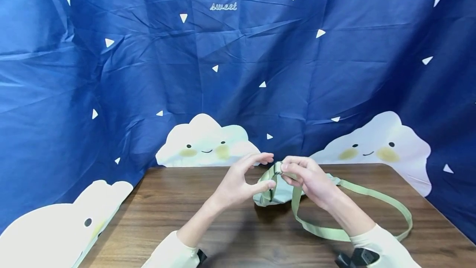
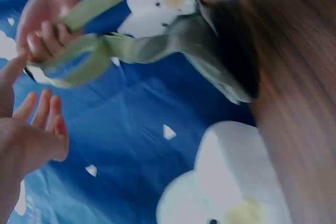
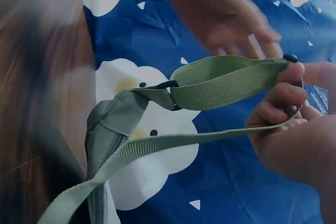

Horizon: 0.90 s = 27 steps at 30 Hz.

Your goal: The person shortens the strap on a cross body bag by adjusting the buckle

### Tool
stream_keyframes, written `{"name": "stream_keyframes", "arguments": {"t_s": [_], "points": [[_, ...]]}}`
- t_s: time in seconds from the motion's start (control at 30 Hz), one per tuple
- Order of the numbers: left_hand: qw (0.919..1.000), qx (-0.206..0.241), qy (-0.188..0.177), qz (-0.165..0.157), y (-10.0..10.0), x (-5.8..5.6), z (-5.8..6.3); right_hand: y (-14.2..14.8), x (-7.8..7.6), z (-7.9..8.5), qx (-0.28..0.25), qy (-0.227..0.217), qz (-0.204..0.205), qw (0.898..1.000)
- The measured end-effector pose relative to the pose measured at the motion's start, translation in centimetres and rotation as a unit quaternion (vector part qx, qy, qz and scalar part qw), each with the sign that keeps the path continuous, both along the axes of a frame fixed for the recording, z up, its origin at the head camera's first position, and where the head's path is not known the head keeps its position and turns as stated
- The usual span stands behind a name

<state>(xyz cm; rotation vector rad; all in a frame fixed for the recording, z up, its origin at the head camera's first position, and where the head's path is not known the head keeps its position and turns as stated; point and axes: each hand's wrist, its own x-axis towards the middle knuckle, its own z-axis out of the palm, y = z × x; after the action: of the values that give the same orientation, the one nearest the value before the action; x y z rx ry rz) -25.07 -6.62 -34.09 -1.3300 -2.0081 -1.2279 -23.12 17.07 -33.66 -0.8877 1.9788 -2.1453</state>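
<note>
Between finger and thumb, my right hand [image 1: 310,179] pinches a light green webbing strap [image 3: 226,85] at its dark slide buckle [image 1: 277,168]. My left hand [image 1: 238,183] is beside the buckle with thumb and fingers spread apart, and holds nothing. In the right wrist view the strap forms a flat loop, running from the buckle to a second dark ring [image 3: 172,95] on a grey-green zipped bag [image 3: 118,116]. The bag lies low behind the hands in the head view, partly hidden by them.
The strap's long free loop [image 1: 394,202] curves over the right side of the brown wooden table [image 1: 178,210]. A blue curtain [image 1: 230,53] with white clouds hangs behind the table's far edge. Dark wrist devices [image 1: 358,257] sit at the sleeves.
</note>
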Motion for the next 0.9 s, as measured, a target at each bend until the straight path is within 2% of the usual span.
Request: {"name": "stream_keyframes", "arguments": {"t_s": [0.13,0.27,0.47,0.6,0.7,0.8,0.9], "points": [[0.9993,0.025,0.026,0.009,0.6,1.8,0.8,-0.2,0.0,-0.1,0.046,0.040,0.029,0.998],[0.9990,0.041,0.009,0.016,0.4,2.5,1.4,0.2,-0.1,-0.1,0.065,0.052,0.039,0.996],[0.9995,0.027,-0.010,0.014,0.0,1.6,0.5,0.8,0.0,-0.3,0.095,0.054,0.034,0.993],[0.9994,0.019,-0.022,-0.020,0.0,1.1,0.0,0.5,0.0,-0.4,0.098,0.065,0.051,0.992],[0.9985,0.020,-0.031,-0.040,0.0,1.0,0.1,0.4,-0.1,-0.2,0.093,0.066,0.059,0.992],[0.9988,0.022,-0.029,-0.033,-0.2,0.9,0.4,0.5,-0.3,-0.2,0.090,0.061,0.063,0.992],[0.9995,0.023,-0.019,-0.010,-0.5,0.9,0.6,0.9,-0.5,-0.3,0.087,0.049,0.062,0.993]]}}
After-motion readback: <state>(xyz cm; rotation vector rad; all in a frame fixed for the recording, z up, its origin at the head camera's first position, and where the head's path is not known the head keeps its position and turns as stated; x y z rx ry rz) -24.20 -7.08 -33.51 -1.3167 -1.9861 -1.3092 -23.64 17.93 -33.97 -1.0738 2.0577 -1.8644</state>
